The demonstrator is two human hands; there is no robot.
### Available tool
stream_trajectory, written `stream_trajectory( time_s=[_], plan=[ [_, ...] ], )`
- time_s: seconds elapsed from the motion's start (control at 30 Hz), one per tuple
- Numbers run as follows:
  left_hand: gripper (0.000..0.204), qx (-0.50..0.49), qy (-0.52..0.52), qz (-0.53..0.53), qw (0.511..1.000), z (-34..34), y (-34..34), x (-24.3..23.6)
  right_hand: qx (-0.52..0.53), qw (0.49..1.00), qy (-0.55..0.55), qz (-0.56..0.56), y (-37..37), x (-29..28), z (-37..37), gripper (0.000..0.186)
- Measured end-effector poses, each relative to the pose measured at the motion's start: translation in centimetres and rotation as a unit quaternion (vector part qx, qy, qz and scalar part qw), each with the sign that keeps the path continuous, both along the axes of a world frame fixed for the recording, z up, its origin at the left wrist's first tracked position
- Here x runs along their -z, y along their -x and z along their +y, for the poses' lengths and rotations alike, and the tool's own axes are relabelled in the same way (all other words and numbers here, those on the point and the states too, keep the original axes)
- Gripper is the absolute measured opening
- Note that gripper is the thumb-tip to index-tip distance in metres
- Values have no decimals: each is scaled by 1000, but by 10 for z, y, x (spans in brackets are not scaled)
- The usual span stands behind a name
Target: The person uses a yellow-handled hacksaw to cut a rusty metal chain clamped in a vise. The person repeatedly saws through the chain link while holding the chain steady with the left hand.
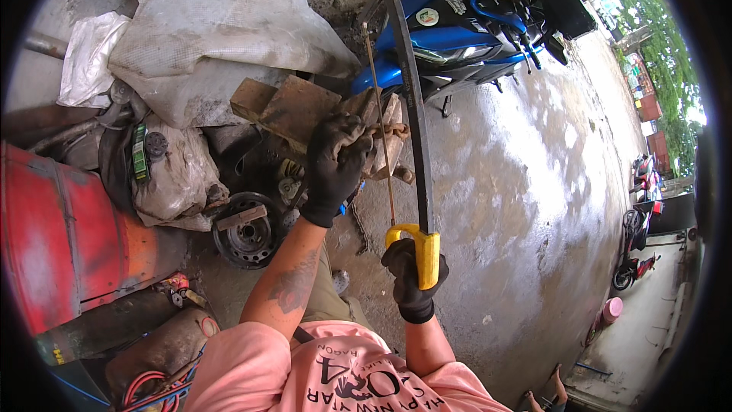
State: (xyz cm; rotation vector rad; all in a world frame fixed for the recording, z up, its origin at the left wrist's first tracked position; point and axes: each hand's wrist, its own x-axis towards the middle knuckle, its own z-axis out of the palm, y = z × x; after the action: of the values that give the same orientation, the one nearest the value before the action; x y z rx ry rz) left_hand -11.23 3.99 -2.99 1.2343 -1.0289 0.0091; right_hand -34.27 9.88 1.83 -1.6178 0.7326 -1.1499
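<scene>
My right hand (415, 278), in a black glove, is wrapped round the yellow handle of a hacksaw (414, 99) with a dark frame. The saw stretches away from me, its thin brownish blade on the left of the frame. Fingers curled, my gloved left hand (334, 164) grips a rusty metal piece (395, 130), whose end sticks out to the right. The blade crosses this piece close to my fingers. Beneath and behind lie wooden blocks (299, 107). My left palm and part of the rusty piece are hidden.
A blue motorcycle (450, 38) stands beyond the saw. To the left are a red drum (57, 221), a wheel rim (248, 240) and a grey sheet (221, 15) over a heap. Wet concrete floor (526, 206) spreads right. Another person's bare legs (559, 387) show at lower right.
</scene>
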Motion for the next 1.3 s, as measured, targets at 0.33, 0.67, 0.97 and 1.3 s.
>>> stream_trajectory(
  time_s=[0.33,0.67,0.97,1.3],
  plan=[
    [19,-13,4,1,1000,0,-1,-4,1,999,26,44,0,-2,4,14],
    [20,-14,-9,7,1000,3,2,-5,23,983,149,101,-43,-7,-34,13],
    [18,1,8,2,1000,1,1,1,18,992,38,117,-55,-39,-36,16],
    [18,3,15,16,1000,2,1,-10,26,986,32,161,67,-6,69,6]
  ],
)
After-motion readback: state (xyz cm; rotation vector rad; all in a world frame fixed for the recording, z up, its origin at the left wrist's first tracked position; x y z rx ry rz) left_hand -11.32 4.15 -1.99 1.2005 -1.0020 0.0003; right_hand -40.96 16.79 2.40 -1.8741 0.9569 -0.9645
